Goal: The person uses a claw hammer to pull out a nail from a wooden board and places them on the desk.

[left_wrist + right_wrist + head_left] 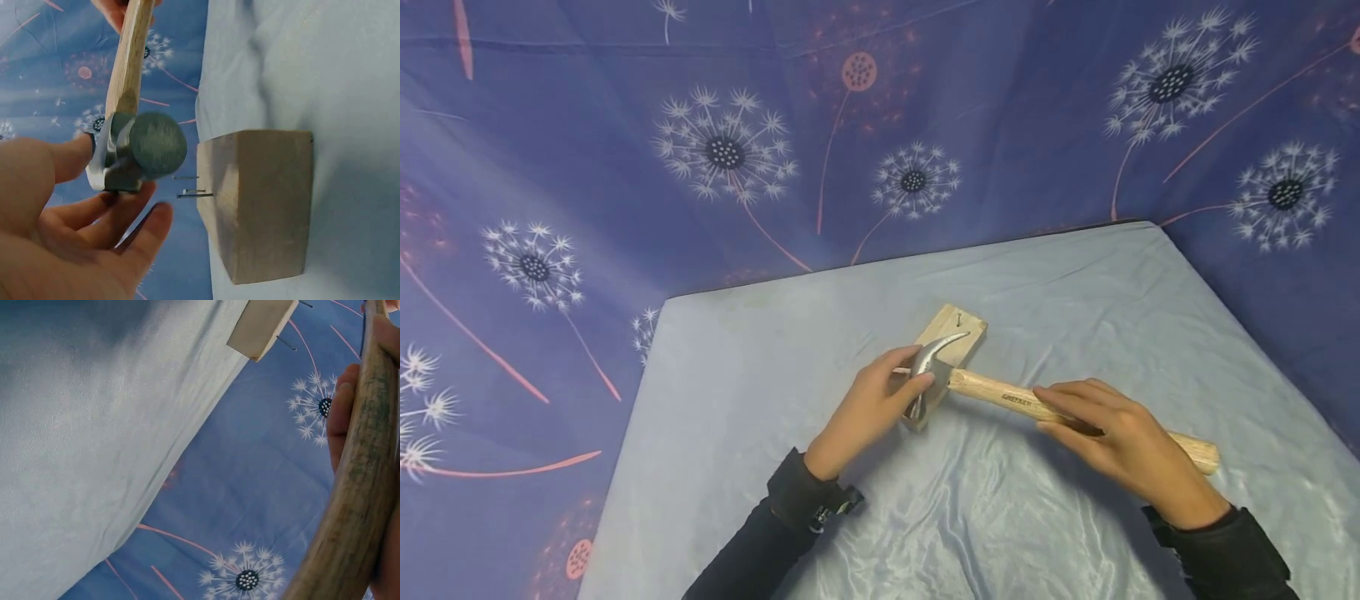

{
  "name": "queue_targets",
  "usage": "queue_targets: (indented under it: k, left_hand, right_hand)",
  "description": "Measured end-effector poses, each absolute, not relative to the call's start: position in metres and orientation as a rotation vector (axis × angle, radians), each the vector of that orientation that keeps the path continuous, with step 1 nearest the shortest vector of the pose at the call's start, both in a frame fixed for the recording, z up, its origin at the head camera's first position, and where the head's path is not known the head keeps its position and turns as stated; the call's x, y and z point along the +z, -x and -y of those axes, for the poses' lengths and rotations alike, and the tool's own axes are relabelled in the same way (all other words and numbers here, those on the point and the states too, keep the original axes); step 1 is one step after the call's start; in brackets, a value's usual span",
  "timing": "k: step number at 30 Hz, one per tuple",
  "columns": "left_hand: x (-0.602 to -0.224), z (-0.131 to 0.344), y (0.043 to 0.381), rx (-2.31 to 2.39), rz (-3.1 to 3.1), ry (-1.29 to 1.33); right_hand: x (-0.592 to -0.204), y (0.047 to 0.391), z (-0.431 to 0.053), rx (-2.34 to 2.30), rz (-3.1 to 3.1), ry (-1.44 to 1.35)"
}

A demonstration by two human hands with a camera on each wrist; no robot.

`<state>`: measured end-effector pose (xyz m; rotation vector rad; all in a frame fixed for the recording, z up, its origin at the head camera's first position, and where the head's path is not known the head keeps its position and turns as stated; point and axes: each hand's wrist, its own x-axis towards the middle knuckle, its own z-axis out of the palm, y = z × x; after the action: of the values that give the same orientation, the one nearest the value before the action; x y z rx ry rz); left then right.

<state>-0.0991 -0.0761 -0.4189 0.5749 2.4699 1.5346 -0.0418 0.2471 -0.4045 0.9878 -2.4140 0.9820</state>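
Observation:
A claw hammer point(1000, 394) with a pale wooden handle is held sideways above the table by both hands. My left hand point(867, 407) pinches its metal head between thumb and fingers, the curved claw pointing up and away. Farther along, my right hand point(1131, 437) grips the handle, whose butt end sticks out past the palm. Behind and below the head lies a wooden block point(942, 323), partly covered by the hammer in the head view. Several nails point(195, 195) stand out of the block's top face, and the round striking face point(159, 145) is close to them in the left wrist view.
A light blue, wrinkled cloth point(760, 400) covers the table under the block. Dark blue fabric point(1000, 125) with a dandelion print hangs along the table's back and sides.

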Motion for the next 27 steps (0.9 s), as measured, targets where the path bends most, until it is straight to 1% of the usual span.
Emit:
queue_targets:
  k: [4, 11, 17, 21, 27]
  left_hand:
    - [-0.418, 0.077, 0.102, 1.546, -2.424, -0.543]
    - [-0.418, 0.078, 0.101, 1.798, -1.982, -0.439]
    - [-0.419, 0.081, 0.097, 1.760, -1.909, -0.390]
    - [-0.420, 0.084, 0.093, 1.676, -1.921, -0.397]
    - [-0.424, 0.082, 0.090, 1.576, -2.008, -0.502]
  right_hand:
    - [-0.398, 0.041, -0.244, 1.001, 2.357, -1.038]
    - [-0.390, 0.042, -0.239, 0.981, 2.289, -1.117]
    - [-0.392, 0.041, -0.240, 0.948, 2.343, -1.110]
    - [-0.394, 0.041, -0.242, 0.880, 2.380, -1.104]
    - [-0.389, 0.045, -0.244, 0.800, 2.333, -1.123]
